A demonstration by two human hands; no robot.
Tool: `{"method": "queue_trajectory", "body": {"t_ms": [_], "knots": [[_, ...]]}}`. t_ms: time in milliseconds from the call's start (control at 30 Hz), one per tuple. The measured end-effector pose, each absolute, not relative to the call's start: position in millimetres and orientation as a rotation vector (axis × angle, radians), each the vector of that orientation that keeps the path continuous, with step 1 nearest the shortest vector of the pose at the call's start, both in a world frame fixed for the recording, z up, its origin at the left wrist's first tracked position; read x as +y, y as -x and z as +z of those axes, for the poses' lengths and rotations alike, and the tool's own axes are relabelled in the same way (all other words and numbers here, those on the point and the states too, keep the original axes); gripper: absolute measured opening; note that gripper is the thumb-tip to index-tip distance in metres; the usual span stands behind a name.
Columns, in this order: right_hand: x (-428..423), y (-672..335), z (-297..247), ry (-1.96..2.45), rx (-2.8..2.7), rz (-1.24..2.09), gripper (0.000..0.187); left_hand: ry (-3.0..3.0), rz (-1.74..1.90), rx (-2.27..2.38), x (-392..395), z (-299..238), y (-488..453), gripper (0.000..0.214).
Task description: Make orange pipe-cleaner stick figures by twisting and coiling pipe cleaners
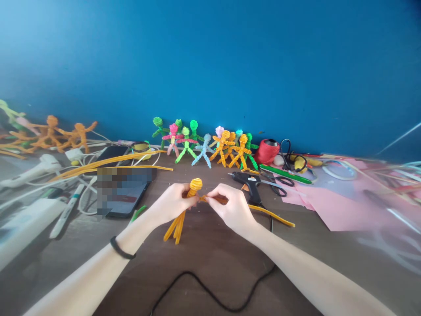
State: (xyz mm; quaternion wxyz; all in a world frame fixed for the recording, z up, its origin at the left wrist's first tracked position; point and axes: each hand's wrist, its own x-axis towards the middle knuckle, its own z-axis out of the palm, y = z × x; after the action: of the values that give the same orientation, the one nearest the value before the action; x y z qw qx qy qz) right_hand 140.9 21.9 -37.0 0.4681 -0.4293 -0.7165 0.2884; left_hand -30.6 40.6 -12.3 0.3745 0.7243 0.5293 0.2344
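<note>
My left hand (177, 199) is closed around the body of an orange pipe cleaner figure (196, 185), just below its coiled round head. Several straight orange stems hang below that hand. To its right, my right hand (230, 206) pinches an orange pipe cleaner (274, 214) that joins the figure; its long free end sticks out to the right past the hand. Close to the figure the strand looks coiled. The part of the body inside my left hand is hidden.
Finished pipe cleaner figures (186, 142) stand along the blue wall, with orange ones (51, 131) at far left. A phone (131, 197) lies left. Right are a glue gun (248, 182), scissors (276, 185), a green pipe cleaner bundle (286, 174) and pink sheets (338, 202). A black cable (210, 287) crosses the front.
</note>
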Motion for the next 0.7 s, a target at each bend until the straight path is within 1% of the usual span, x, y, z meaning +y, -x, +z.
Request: {"method": "queue_trajectory", "body": {"t_ms": [133, 233, 433, 533, 700], "knots": [[16.8, -138.5, -39.4, 1.0, -1.834, 0.543, 0.012, -1.896, 0.688, 1.411, 40.6, -11.4, 30.6, 0.021], [15.7, -137.2, -41.2, 0.98, -1.787, 0.585, 0.011, -1.809, 0.772, 1.421, 40.5, -9.7, 29.1, 0.021], [17.2, -136.9, -40.9, 1.035, -1.705, 0.737, 0.012, -1.42, 1.004, 1.346, 39.3, -8.1, 23.2, 0.02], [18.6, -137.3, -40.9, 1.044, -1.691, 0.791, 0.01, -1.305, 0.984, 1.246, 38.1, -5.3, 22.7, 0.018], [24.4, -140.1, -41.5, 0.994, -1.709, 0.843, 0.009, -1.247, 0.811, 1.111, 35.3, -0.7, 26.7, 0.014]]}}
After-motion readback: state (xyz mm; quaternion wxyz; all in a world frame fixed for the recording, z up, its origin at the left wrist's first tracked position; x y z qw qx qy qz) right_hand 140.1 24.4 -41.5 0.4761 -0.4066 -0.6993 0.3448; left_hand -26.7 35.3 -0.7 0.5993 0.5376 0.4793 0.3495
